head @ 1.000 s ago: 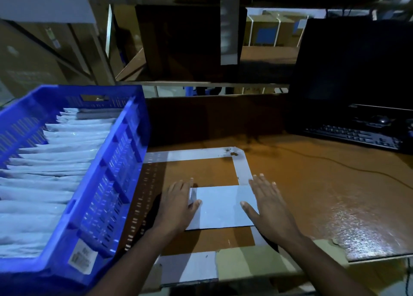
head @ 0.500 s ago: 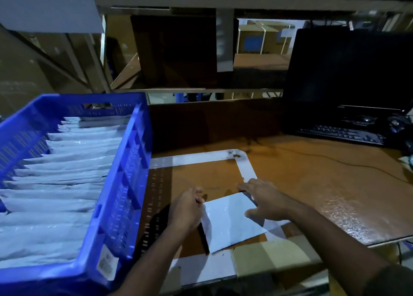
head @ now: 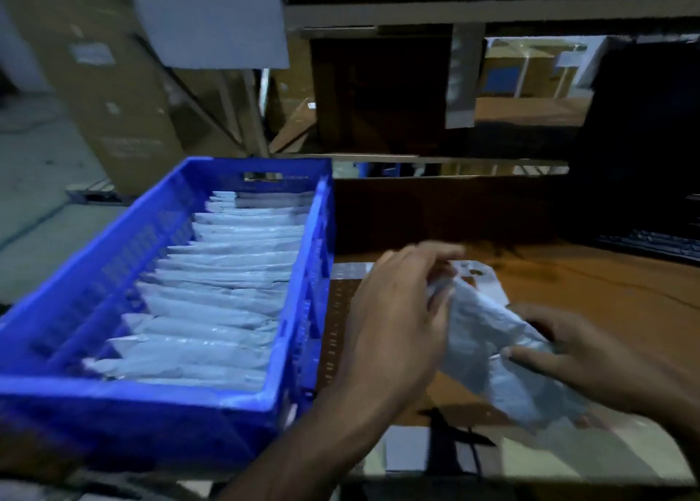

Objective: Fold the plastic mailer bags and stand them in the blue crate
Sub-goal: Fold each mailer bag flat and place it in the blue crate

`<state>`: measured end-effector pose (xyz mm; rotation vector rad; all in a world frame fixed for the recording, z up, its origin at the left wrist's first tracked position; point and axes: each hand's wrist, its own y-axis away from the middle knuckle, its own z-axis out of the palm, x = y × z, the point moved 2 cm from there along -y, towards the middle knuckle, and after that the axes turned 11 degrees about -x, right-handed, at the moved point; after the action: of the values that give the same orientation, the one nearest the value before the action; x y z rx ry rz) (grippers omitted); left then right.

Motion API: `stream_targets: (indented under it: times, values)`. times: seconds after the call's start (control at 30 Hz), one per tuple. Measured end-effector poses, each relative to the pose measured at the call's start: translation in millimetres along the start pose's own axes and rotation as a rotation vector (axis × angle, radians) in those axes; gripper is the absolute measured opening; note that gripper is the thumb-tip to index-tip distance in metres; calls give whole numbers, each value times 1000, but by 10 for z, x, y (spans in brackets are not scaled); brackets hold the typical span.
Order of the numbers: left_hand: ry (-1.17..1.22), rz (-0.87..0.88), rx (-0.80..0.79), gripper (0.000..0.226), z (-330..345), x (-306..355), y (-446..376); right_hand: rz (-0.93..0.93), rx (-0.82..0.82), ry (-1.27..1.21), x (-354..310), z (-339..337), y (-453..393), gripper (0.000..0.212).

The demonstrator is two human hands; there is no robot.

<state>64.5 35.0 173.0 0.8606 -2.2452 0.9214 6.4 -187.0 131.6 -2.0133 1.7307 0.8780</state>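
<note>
Folded mailer bag (head: 488, 341) now off the worktop (head: 591, 296), held in the air right of centre; left hand (head: 397, 322) pinches its upper end, right hand (head: 575, 353) grips the lower end, fingers curled round it; half a second ago it was just tilting up off the surface; likely bound for the blue crate (head: 113, 417) at lower left, already packed with standing bags (head: 212, 296).

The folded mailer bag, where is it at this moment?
In the head view the mailer bag is lifted above the table, held between the left hand and right hand, right of the blue crate.
</note>
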Motion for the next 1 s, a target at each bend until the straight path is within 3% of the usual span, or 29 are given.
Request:
stream_targets:
  times: [0.1,0.23,0.5,0.67,0.8,0.9,1.0]
  values:
    - [45,2,76,32,-424,80,-23,-74,101,-100,-288,-60,-106,17]
    - [37,-64,124,26,-1074,-26,85,-192,192,-327,-653,-46,-248,30]
    - [-141,-265,-4,13,-2194,-644,478,-386,262,-586,-1482,176,-656,28]
    - [-215,-406,-416,16,-2459,-1177,572,-521,295,-670,-2016,267,-1007,27]
    - [-239,-414,-804,17,-2303,-1726,605,-487,285,-598,-2298,462,-1341,28]
    - [-379,-407,-1022,35,-2183,-2228,734,-366,226,-554,-2433,712,-1584,27]
    - [-504,-357,-1101,64,-2097,-2705,805,-266,200,-499,-2515,927,-1786,28]
